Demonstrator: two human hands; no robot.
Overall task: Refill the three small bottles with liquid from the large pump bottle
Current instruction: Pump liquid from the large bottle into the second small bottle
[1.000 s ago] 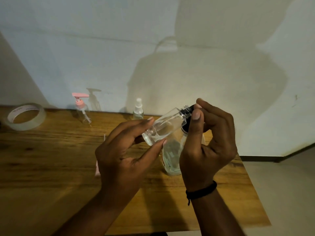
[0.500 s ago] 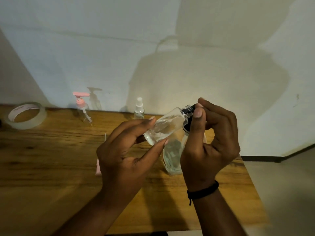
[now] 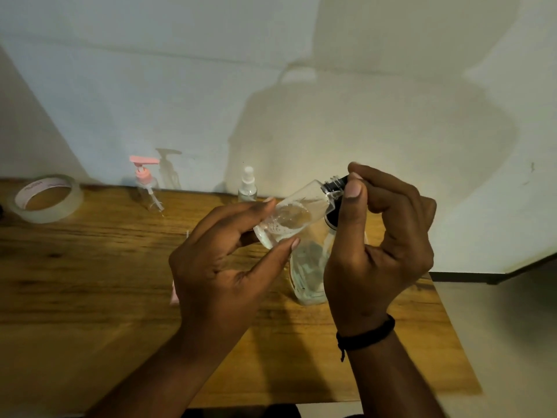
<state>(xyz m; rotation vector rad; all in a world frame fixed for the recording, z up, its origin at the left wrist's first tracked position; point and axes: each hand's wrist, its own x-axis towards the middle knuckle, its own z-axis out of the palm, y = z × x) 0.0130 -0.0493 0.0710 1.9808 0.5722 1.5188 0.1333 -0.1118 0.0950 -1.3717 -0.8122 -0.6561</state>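
1. Right now the left hand (image 3: 223, 267) holds a small clear bottle (image 3: 294, 217) tilted, neck up to the right, fingers and thumb curled round its base end; some liquid inside.
2. Right hand (image 3: 379, 236) pinches the black cap (image 3: 337, 184) at the bottle's neck between thumb and fingers. Can't tell if it's going on or off.
3. Large bottle (image 3: 307, 273) stands on the wooden table (image 3: 90, 282) right behind the hands, mostly hidden; pump head not visible.
4. Other small ones: pink pump bottle (image 3: 147, 188) and white spray bottle (image 3: 247, 185), both upright at the back edge by the wall, well apart from the hands.
5. Tape roll (image 3: 45, 199) far left, not part of the task.
6. Step, my guess: cap work on one small bottle; two others look untouched.
7. Next move needs a firm twist at the cap while the left hand keeps the bottle from slipping or spilling.
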